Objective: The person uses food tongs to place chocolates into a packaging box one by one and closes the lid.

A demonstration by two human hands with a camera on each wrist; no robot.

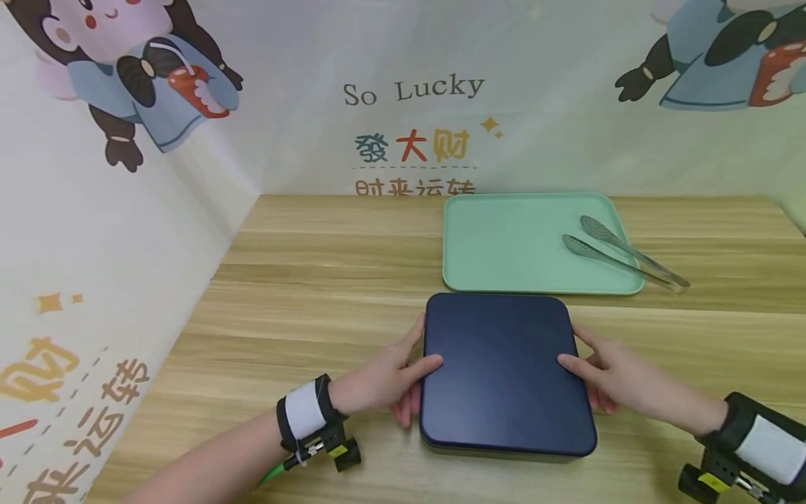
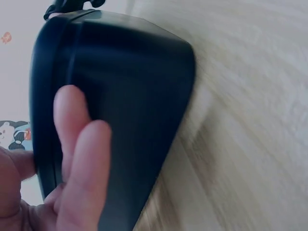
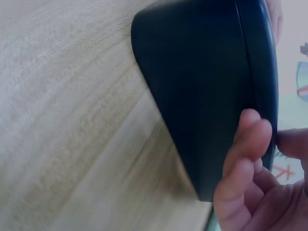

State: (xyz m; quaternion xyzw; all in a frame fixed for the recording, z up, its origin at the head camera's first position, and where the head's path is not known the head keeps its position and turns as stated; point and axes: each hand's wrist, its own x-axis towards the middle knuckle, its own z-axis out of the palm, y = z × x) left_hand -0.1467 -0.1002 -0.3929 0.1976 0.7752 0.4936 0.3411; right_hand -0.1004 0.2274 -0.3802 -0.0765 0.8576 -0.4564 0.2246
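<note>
A dark blue lidded box (image 1: 504, 378) with rounded corners sits on the wooden table, its lid closed. My left hand (image 1: 403, 378) holds its left edge, the thumb over the top and the fingers along the side. At the right edge my right hand (image 1: 607, 367) does the same. Up close in the left wrist view, the left fingers (image 2: 91, 159) lie against the box wall (image 2: 130, 91) near the lid seam. Curled right fingers (image 3: 245, 159) touch the seam in the right wrist view, where the box side (image 3: 202, 82) fills the middle.
Just behind the box lies a mint green tray (image 1: 504, 241). Metal tongs (image 1: 620, 252) rest across its right side, their joined end over the table (image 1: 302, 280). A printed cloth backdrop (image 1: 535, 98) stands behind and to the left.
</note>
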